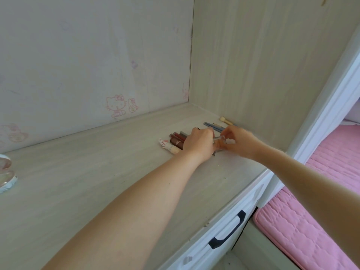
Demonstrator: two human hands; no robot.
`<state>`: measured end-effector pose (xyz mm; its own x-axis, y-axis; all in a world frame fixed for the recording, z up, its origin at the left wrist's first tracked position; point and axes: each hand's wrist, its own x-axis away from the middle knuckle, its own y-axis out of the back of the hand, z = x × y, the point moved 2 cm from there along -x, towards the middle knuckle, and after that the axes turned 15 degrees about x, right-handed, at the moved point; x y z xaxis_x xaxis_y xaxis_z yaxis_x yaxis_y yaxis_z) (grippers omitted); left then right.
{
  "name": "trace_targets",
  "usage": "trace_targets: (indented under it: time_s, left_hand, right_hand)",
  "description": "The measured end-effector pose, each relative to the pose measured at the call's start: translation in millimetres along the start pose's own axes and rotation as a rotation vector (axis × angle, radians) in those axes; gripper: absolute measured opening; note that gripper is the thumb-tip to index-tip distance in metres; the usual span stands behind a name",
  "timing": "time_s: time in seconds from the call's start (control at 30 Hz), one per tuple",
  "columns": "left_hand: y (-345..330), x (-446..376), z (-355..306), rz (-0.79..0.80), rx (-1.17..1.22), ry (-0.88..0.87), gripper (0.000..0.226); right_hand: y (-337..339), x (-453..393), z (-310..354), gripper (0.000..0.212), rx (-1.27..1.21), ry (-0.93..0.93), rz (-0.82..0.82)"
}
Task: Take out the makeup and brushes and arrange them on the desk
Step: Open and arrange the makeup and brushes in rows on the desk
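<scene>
Both hands meet at about 1 o'clock on the pale wood tabletop (81, 172), near the corner where the side panel stands. The left hand (198, 144) lies knuckles-up with fingers curled over the row of makeup; whether its grip holds anything cannot be told, since the fingertips are hidden. The right hand (238, 142) pinches a small clear tube (219, 138) between thumb and fingers, a narrow grip, just beside the left hand. At 9 o'clock from the left hand lie the lip tubes (176, 140), dark red and brown, side by side and touching, with a white and cream stick (168, 146) at the near end of the row. At 12 o'clock from the hands lie thin blue-handled brushes (213, 126) and a cream-tipped brush (226, 121) against the side panel. A shell-shaped compact (5, 172) sits far off at 9 o'clock, at the picture's edge. A black drawer handle (228, 233) shows at 5 o'clock, beside a pink mattress (311, 221).
</scene>
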<state>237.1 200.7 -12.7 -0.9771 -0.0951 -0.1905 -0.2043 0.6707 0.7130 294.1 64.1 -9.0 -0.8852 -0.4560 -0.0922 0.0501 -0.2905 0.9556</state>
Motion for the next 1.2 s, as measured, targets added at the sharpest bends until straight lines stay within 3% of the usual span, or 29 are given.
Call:
trace_targets:
  time_s: [0.13,0.37,0.67,0.83,0.97,1.2]
  left_hand:
    - [-3.4,5.1,-6.2,-0.063,0.129,-0.018,0.023]
    - [19.4,26.2,-8.0,-0.233,0.385,-0.041,0.014]
    - [71.8,89.6,4.7,-0.345,1.011,0.210,0.012]
    - [104.5,135.9,29.6,-0.425,1.176,0.228,0.007]
    - [135.8,180.2,50.6,-0.470,1.186,0.285,0.012]
    - [174.4,267.4,89.6,-0.568,1.253,0.342,0.006]
  right_hand:
    - [4.3,12.6,-3.7,0.013,-0.152,-0.029,-0.132]
    - [23.5,32.1,15.1,0.014,-0.196,0.034,-0.221]
    - [27.2,65.0,85.6,0.022,-0.240,0.183,-0.259]
    - [7.1,82.7,139.7,0.022,-0.314,0.226,-0.183]
    - [-8.9,102.3,183.7,0.013,-0.357,0.323,-0.115]
    - [-38.9,140.5,259.1,0.017,-0.329,0.505,-0.024]
